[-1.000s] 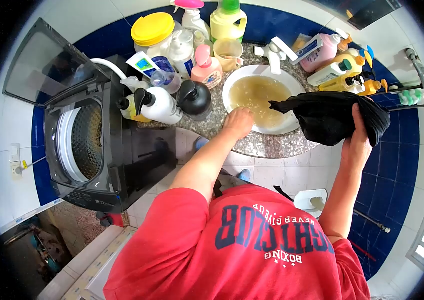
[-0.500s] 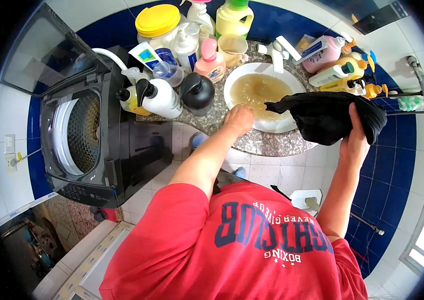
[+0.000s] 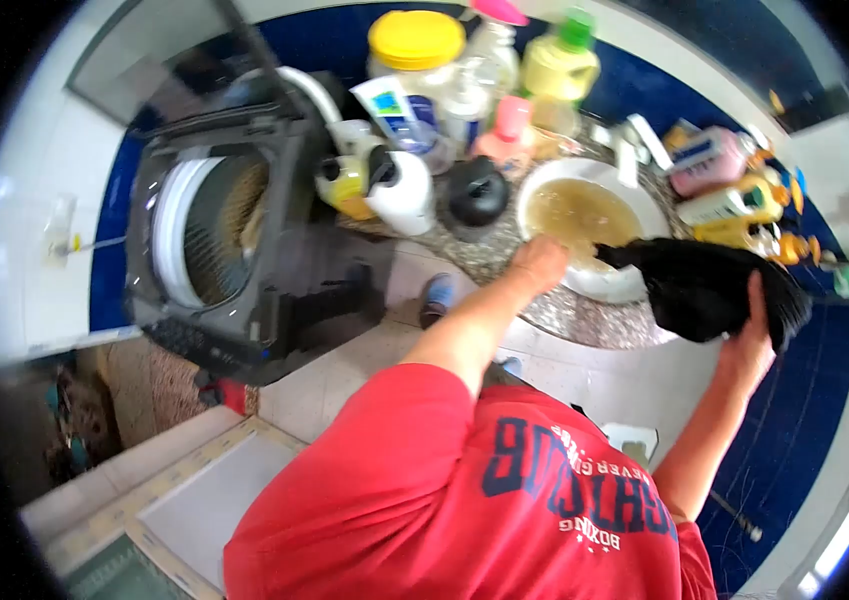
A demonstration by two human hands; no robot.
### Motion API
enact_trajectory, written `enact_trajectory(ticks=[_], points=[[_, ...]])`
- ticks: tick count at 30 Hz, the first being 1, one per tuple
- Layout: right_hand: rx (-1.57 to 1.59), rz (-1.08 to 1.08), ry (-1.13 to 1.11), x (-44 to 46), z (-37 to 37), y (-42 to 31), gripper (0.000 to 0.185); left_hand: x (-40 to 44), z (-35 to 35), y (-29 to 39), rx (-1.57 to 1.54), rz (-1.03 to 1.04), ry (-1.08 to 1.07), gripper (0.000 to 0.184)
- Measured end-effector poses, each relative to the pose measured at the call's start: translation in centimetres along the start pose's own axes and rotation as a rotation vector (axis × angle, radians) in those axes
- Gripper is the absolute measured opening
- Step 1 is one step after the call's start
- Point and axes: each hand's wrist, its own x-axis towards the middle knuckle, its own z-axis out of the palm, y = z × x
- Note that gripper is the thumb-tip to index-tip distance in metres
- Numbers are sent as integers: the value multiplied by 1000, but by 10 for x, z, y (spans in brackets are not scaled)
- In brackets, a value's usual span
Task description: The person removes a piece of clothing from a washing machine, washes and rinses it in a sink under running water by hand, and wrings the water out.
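Note:
Murky brownish water (image 3: 584,212) stands in the white oval sink (image 3: 652,215), set in a speckled stone counter (image 3: 584,318). My left hand (image 3: 541,264) is at the sink's near left rim, its fingers curled over the edge at the water; what they hold, if anything, is hidden. My right hand (image 3: 752,335) grips a bunched black cloth (image 3: 699,288) from its right end. The cloth hangs over the sink's right edge, its narrow tip above the water. A white faucet (image 3: 634,150) is at the back of the sink.
A top-loading washing machine (image 3: 214,240) with its lid up is on the left. Several bottles, among them a black pump bottle (image 3: 476,195) and a yellow-lidded tub (image 3: 416,42), crowd the counter left of the sink. More bottles (image 3: 709,160) stand at the right.
The view has swung, shifting the sink, both hands and the washing machine to the right in the picture, with some blur. Both hands keep nearly the same places relative to the sink.

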Motion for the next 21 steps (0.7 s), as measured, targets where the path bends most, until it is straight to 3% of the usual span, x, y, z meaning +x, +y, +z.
enact_trajectory(ticks=[2, 7, 11, 17, 21], points=[[-51, 41, 37, 0, -3, 1, 38, 3, 8, -1, -78, -99, -21, 25], [-68, 19, -4, 4, 0, 2, 45, -2, 5, 2, -78, -68, 47, 25], [-73, -65, -16, 12, -2, 8, 47, 0, -1, 2, -77, -54, -72, 28], [-74, -67, -26, 5, 5, 0, 42, -7, -1, 3, -143, -68, 90, 25], [-143, -60, 40, -6, 15, -10, 41, -6, -3, 4, -137, -63, 62, 25]])
